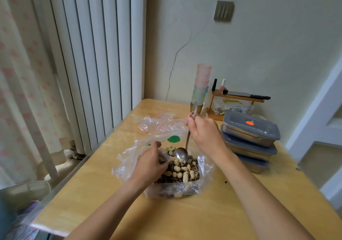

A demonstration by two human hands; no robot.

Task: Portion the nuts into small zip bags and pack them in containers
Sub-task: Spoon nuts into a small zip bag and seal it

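A large clear plastic bag [129,158] lies open on the wooden table [185,215], full of peanuts in shells and striped sunflower seeds [182,173]. My right hand [201,130] grips the top of a long metal spoon [180,155] whose bowl hangs just above the nuts. My left hand [151,163] reaches into the big bag and pinches a small clear zip bag [163,157] beside the spoon bowl. Several small zip bags with red strips [157,124] lie behind the big bag. Three steel containers with grey lids [249,132] are stacked to the right.
A stack of pink and green plastic cups [201,84] stands behind my right hand. A small wooden shelf [236,99] against the wall holds nail polish bottles and a knife. The table's left edge runs along a window with vertical blinds [88,54].
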